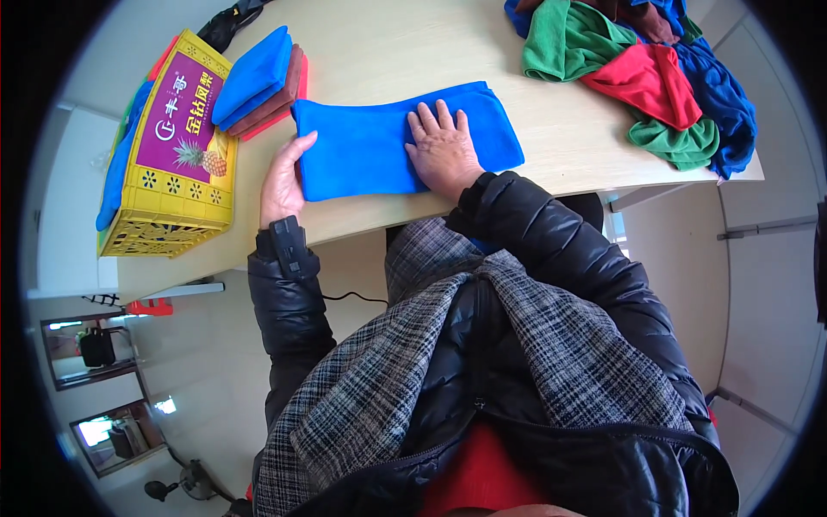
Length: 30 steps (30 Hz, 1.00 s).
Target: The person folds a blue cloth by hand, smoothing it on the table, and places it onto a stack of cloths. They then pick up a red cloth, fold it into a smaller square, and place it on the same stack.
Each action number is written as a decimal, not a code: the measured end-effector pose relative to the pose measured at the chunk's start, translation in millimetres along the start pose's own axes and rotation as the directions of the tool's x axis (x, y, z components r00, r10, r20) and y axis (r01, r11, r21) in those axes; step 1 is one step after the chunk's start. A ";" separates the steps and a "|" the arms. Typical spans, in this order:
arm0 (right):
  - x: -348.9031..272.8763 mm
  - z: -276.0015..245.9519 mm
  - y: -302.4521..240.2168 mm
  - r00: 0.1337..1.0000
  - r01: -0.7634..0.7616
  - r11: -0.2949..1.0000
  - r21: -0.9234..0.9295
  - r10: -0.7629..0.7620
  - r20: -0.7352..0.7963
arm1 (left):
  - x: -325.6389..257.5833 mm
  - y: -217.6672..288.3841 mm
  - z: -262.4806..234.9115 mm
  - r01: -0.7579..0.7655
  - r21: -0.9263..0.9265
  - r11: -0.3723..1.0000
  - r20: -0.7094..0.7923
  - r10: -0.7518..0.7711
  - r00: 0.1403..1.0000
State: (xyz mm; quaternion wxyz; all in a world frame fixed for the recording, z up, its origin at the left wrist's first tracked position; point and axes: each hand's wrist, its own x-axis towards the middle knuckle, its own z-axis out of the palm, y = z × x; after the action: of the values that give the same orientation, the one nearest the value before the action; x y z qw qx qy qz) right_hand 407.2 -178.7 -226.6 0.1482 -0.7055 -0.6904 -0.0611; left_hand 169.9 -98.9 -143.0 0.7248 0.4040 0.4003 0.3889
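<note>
A blue cloth (pixel 362 146), folded into a long rectangle, lies flat near the front edge of the table. My right hand (pixel 444 151) rests palm down on its right half, fingers spread. At the cloth's left end is my left hand (pixel 287 177), its thumb along the edge and its other fingers mostly hidden under the fabric; it appears to grip that end. Just beyond my left hand is a stack of folded cloths, with a blue one (pixel 254 73) on top, a brown one (pixel 280 103) under it and a red one (pixel 274 122) at the bottom.
A yellow plastic crate (pixel 172 202) with a purple pineapple label stands at the table's left edge, cloths hanging over its far side. Loose green (pixel 573 43), red (pixel 650 82) and blue (pixel 719 103) cloths are heaped at the far right. A black item (pixel 228 26) lies behind the crate.
</note>
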 end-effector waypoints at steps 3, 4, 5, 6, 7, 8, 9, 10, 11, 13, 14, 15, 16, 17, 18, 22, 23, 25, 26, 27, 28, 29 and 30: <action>1.8 -0.2 -6.4 1.000 -0.003 1.000 0.012 0.003 0.026 | 2.2 13.0 40.7 -0.068 0.072 0.995 0.069 0.063 0.996; 1.4 1.5 -6.3 1.000 -0.010 1.000 0.014 0.009 0.025 | 5.0 13.3 55.2 -0.108 0.102 0.989 0.110 0.097 0.989; 0.9 2.4 -5.6 1.000 -0.010 1.000 0.024 0.009 0.016 | 11.7 12.3 69.6 -0.107 0.107 0.988 0.117 0.094 0.989; -0.2 4.9 -5.6 1.000 -0.005 0.999 0.034 0.005 0.008 | 20.0 10.7 83.1 -0.135 0.195 0.971 0.178 0.100 0.979; -0.2 2.9 -6.0 1.000 -0.002 0.999 0.044 0.003 -0.002 | 27.9 8.7 96.0 -0.169 0.281 0.945 0.240 0.101 0.965; -3.7 0.2 -3.5 1.000 -0.008 0.999 0.045 0.008 -0.007 | 33.7 4.2 109.8 -0.171 0.285 0.943 0.246 0.100 0.964; -12.4 -6.5 -1.2 1.000 0.022 0.997 0.075 -0.022 0.010 | 39.7 -3.1 120.2 -0.205 0.312 0.928 0.291 0.113 0.950; -23.6 -13.5 1.8 0.998 0.050 0.993 0.105 -0.053 0.026 | 45.1 -9.4 129.6 -0.240 0.336 0.911 0.335 0.122 0.934; -35.7 -20.6 7.1 0.996 0.074 0.988 0.132 -0.080 0.040 | 50.8 -15.8 140.3 -0.242 0.337 0.910 0.345 0.120 0.931; -60.6 -27.0 18.2 0.992 0.105 0.983 0.151 -0.114 0.050 | 61.3 -30.7 158.3 -0.202 0.477 0.856 0.345 0.030 0.938; -72.9 -30.5 23.6 0.986 0.139 0.975 0.172 -0.151 0.063 | 67.2 -40.0 166.9 -0.183 0.543 0.820 0.342 -0.017 0.940; -82.5 -32.6 26.6 0.979 0.172 0.966 0.194 -0.189 0.075 | 71.9 -50.3 174.5 -0.183 0.543 0.819 0.350 -0.023 0.936; -88.2 -37.7 25.7 0.981 0.165 0.967 0.194 -0.182 0.074 | 76.9 -61.0 178.5 -0.214 0.629 0.747 0.331 -0.008 0.944; -93.6 -42.7 25.0 0.966 0.192 0.957 0.218 -0.223 0.127 | 81.3 -71.5 181.4 -0.239 0.708 0.665 0.311 0.010 0.950; -98.0 -47.3 24.3 0.947 0.219 0.944 0.246 -0.266 0.178 | 85.6 -81.0 183.2 -0.258 0.778 0.573 0.293 0.032 0.956; -106.3 -41.4 31.2 0.942 0.279 0.925 0.260 -0.316 0.114 | 94.3 -104.9 199.6 -0.366 0.900 0.236 0.339 0.145 0.929; -107.7 -37.7 32.1 0.944 0.303 0.919 0.251 -0.326 0.056 | 94.0 -109.0 201.6 -0.366 0.901 0.232 0.341 0.143 0.929; -106.4 -40.4 35.2 0.937 0.301 0.917 0.261 -0.335 0.097 | 87.8 -111.1 209.2 -0.403 0.908 0.112 0.371 0.231 0.900; -105.6 -42.7 35.9 0.927 0.301 0.915 0.269 -0.346 0.140 | 84.4 -110.4 210.0 -0.415 0.909 0.051 0.387 0.273 0.881; -105.5 -43.5 35.5 0.915 0.302 0.912 0.277 -0.359 0.184 | 80.9 -108.1 207.7 -0.412 0.910 0.047 0.385 0.273 0.882; -106.3 -43.2 33.7 0.915 0.304 0.910 0.281 -0.362 0.181 | 76.6 -104.7 202.1 -0.366 0.884 0.291 0.314 0.210 0.926; -108.5 -44.3 35.6 0.929 0.304 0.917 0.258 -0.345 0.132 | 67.2 -96.3 204.2 -0.295 0.805 0.515 0.270 0.126 0.955; -110.4 -44.6 35.6 0.939 0.306 0.922 0.237 -0.333 0.083 | 58.8 -90.0 200.6 -0.191 0.684 0.704 0.239 0.031 0.970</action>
State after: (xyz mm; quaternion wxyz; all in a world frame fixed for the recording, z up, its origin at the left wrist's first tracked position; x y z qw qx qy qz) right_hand 443.5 -297.4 -220.9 0.1714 -0.5648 -0.8064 0.0356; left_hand 393.1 -135.2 -168.5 0.5296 0.7112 0.4141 0.2057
